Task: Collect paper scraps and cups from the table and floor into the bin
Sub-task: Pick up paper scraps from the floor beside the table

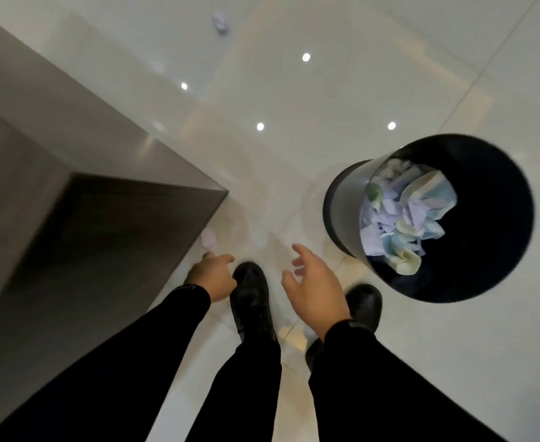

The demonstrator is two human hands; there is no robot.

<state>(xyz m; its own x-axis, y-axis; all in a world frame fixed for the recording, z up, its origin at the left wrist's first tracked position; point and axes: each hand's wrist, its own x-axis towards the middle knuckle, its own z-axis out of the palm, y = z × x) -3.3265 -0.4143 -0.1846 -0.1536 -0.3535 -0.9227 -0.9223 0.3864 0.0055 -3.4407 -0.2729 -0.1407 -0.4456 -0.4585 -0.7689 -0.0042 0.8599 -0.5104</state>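
A black round bin (501, 250) stands on the floor at the right, holding crumpled pastel papers and cups (405, 215). A small pale lilac paper scrap (208, 238) lies on the floor by the table's corner. My left hand (212, 275) hangs just below that scrap, fingers loosely curled, holding nothing I can see. My right hand (313, 285) is open with fingers spread, empty, left of the bin. Far off on the floor lies another crumpled pale scrap (220, 23).
A grey table (70, 154) fills the left side, its corner pointing at the floor between my hands and the bin. My two black shoes (252, 298) stand on the glossy white tiles, which reflect ceiling lights.
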